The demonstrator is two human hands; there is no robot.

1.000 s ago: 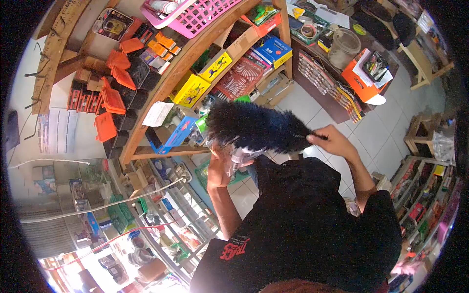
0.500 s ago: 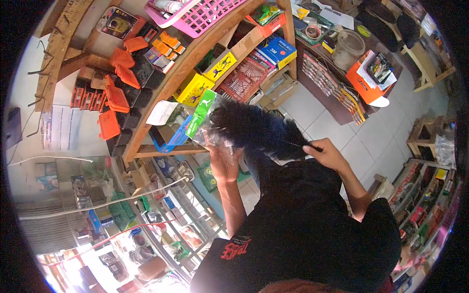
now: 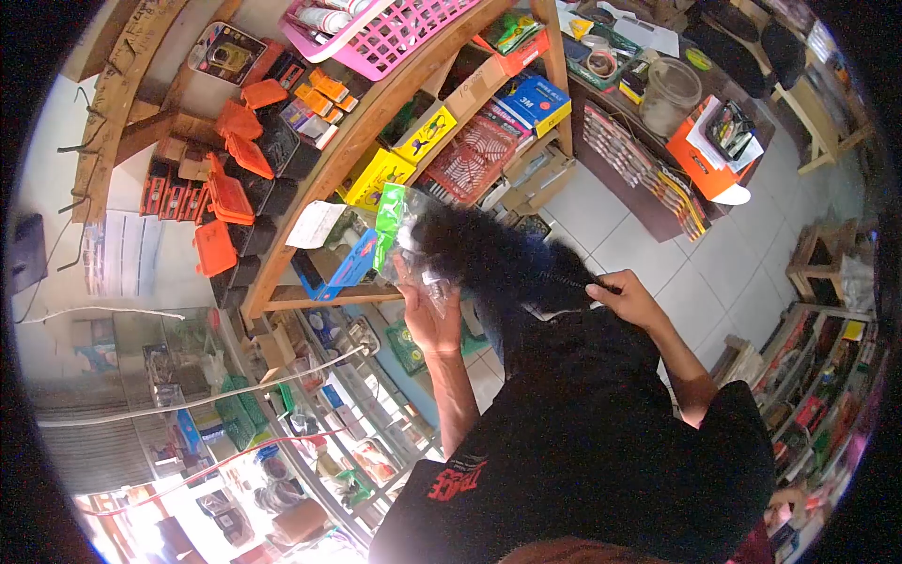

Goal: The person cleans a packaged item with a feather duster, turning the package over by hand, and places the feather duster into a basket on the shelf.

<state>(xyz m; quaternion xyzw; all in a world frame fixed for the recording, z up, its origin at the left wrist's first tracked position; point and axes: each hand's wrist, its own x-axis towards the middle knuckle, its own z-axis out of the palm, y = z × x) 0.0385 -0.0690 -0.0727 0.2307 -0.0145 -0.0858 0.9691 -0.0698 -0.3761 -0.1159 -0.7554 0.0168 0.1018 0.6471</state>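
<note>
A fluffy black duster (image 3: 498, 256) lies across the middle of the view, in front of the dark shirt. My right hand (image 3: 628, 297) pinches its thin end. A clear plastic packet with a green label (image 3: 388, 226) is in my left hand (image 3: 432, 320), whose fingers are curled around its lower part. The duster's bushy end touches or overlaps the packet; which of the two cannot be made out.
Behind the hands is a wooden shelf (image 3: 366, 108) with yellow boxes (image 3: 381, 179), a blue box (image 3: 533, 101) and a pink basket (image 3: 413, 42). Orange cases (image 3: 228, 193) stand at the left. Glass display racks (image 3: 329, 423) are at the lower left, tiled floor (image 3: 648, 249) at the right.
The green-labelled packet has come into fuller view and turned more upright. The duster has shifted slightly, its bushy end lower beside the packet. Both hands keep their hold.
</note>
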